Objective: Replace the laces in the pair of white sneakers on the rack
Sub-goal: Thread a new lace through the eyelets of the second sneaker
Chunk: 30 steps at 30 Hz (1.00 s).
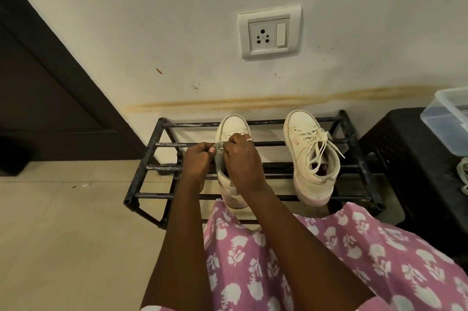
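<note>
left sneaker point(234, 125): on the rack point(268, 143), toe to the wall, both hands on it up by the tongue

left hand point(200, 158): fingers curled, looks like it's pinching the tongue/collar edge to keep the left sneaker steady

right hand point(240, 156): curled over the eyelet area, and I think it's pinching the lace point(221, 149). Only a tiny white bit pokes out between the hands, so not 100% sure

right sneaker point(301, 156): just beside it on the same rack, fully laced with a loose floppy bow, nobody touching it

step: working the lace at the top eyelets of the left sneaker. Honestly can't tell if it's coming out or going in, the hands cover the eyelets

spare laces point(464, 174): whitish bundle on the black stool point(405, 148), far right, well apart from the hands

next move: my guess is feeding or pulling the lace end through one eyelet at a time while the left hand holds the tongue flat. Then the right sneaker needs the same treatment
</note>
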### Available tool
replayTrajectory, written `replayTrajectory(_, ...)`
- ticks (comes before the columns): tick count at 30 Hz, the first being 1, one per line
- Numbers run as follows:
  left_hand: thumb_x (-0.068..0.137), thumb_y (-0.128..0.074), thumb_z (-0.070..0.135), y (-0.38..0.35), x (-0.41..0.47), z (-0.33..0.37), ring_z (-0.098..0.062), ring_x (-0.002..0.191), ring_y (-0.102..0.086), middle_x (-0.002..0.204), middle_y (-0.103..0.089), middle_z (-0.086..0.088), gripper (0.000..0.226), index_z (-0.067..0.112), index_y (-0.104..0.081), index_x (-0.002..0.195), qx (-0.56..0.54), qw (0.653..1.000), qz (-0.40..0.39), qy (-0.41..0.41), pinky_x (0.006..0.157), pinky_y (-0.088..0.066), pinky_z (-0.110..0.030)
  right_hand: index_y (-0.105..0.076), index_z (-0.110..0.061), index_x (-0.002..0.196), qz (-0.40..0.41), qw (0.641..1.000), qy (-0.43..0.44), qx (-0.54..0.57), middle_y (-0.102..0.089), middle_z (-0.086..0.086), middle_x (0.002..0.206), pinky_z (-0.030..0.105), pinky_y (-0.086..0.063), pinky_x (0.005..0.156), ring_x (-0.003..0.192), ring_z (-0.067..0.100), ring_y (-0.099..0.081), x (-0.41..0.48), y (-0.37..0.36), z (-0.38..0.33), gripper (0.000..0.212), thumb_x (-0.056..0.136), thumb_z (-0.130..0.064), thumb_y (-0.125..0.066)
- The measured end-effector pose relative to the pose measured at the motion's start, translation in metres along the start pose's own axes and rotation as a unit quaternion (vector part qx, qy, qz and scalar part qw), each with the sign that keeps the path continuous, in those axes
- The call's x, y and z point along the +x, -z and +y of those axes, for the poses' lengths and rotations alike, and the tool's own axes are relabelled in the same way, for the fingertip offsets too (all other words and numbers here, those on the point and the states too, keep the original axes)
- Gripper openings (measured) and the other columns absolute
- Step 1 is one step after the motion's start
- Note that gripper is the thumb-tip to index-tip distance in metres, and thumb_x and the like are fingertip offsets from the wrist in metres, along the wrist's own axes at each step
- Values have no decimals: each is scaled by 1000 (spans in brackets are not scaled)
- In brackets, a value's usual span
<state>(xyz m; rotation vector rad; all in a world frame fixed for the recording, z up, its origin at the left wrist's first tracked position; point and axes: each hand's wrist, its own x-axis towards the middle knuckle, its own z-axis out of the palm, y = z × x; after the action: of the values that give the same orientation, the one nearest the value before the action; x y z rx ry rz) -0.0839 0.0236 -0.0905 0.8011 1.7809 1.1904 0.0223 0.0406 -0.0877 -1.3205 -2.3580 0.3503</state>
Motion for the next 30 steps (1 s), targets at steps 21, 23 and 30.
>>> replayTrajectory(21,90,-54,0,3,4,3,-11,55,-65,68,-67,-5,13,0,-67,90,-116,991,-17,60,47,-50,-19,-65,-7,110,-13,997,22,-67,-62,12,111,35,-44,88,102,27,-56,14,16,-2,25,92,-9,-48)
replayTrajectory(23,91,-52,1,0,2,5,-14,63,-63,72,-66,-5,18,7,-66,81,-113,992,7,60,49,-51,-20,-64,-6,114,-18,999,18,-35,-60,12,115,34,-44,90,105,27,-55,12,17,-2,26,91,-9,-50)
replayTrajectory(30,99,-32,12,0,0,17,-22,81,-63,88,-66,-10,23,15,-48,83,-271,956,61,96,69,-51,-33,-60,-4,120,-2,998,-35,54,-58,13,120,32,-47,84,107,29,-56,9,24,12,37,84,5,-54)
